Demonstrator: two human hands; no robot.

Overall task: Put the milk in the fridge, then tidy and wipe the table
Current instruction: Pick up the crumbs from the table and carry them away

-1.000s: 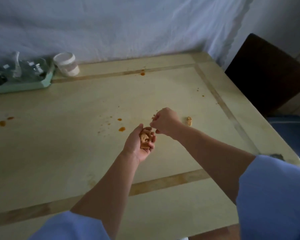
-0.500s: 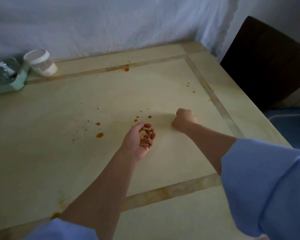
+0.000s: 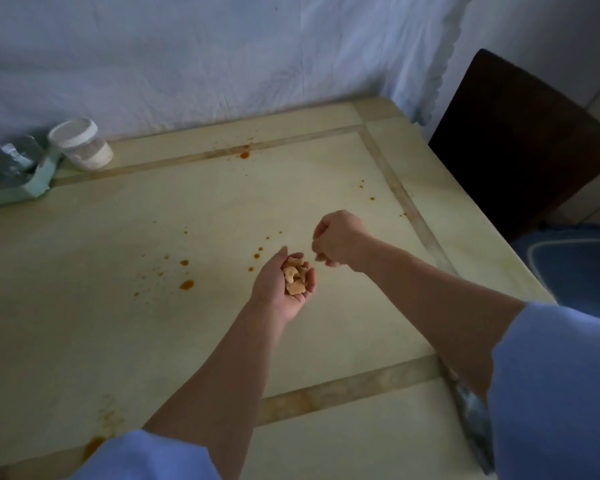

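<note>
A person in blue sleeves (image 3: 555,386) is leaning over a pale table (image 3: 125,334), the left hand (image 3: 284,284) lying palm up and cupped around a small heap of biscuit pieces (image 3: 294,275). Just beside it, to the right, the right hand (image 3: 338,240) is hovering above the tabletop, fingers curled into a loose fist; whether it is pinching a crumb cannot be told. Orange sauce spots (image 3: 186,284) are dotting the surface left of the cupped hand, and more are speckling the inlaid border strip (image 3: 194,157) well beyond both hands. Far off to the left, by the back edge, a white-lidded jar (image 3: 80,143) is standing beside a green tray (image 3: 32,185) carrying glassware. A pale blue cloth (image 3: 222,57) is hanging behind the table, and a dark chair (image 3: 520,140) is standing at the far right corner, above a blue floor mat (image 3: 575,268). No milk is showing anywhere in view.
</note>
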